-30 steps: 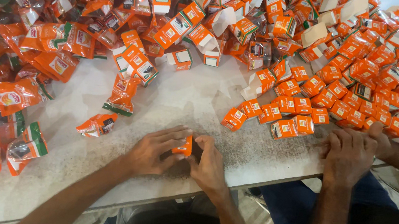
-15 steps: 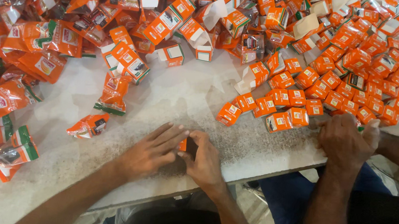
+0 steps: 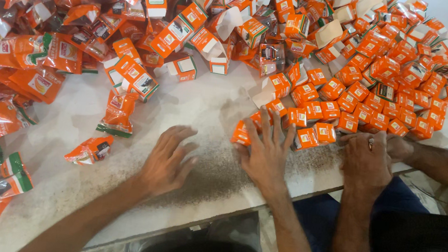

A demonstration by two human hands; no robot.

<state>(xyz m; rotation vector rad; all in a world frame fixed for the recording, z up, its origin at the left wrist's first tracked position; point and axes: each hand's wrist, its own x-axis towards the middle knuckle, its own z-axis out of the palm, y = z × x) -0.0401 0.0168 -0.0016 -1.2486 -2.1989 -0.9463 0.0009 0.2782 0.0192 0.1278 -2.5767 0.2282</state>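
Observation:
My left hand (image 3: 167, 159) lies flat on the white table (image 3: 194, 98) with fingers spread, holding nothing. My right hand (image 3: 265, 153) is also flat and spread, its fingertips touching small closed orange boxes (image 3: 242, 135) at the edge of the box cluster (image 3: 312, 118). Dark powder (image 3: 218, 172) is scattered on the table between and under my hands. An orange pouch (image 3: 89, 149) lies to the left of my left hand.
A co-worker's hands (image 3: 370, 156) rest on the table edge at right, beside rows of closed orange boxes (image 3: 392, 87). Open orange-and-white cartons (image 3: 210, 37) pile at the back. Orange pouches (image 3: 16, 62) heap on the left. The table's front edge (image 3: 215, 218) is near me.
My hands held a small orange box together near the table edge; now they are apart and flat. My right hand has moved right to the box cluster.

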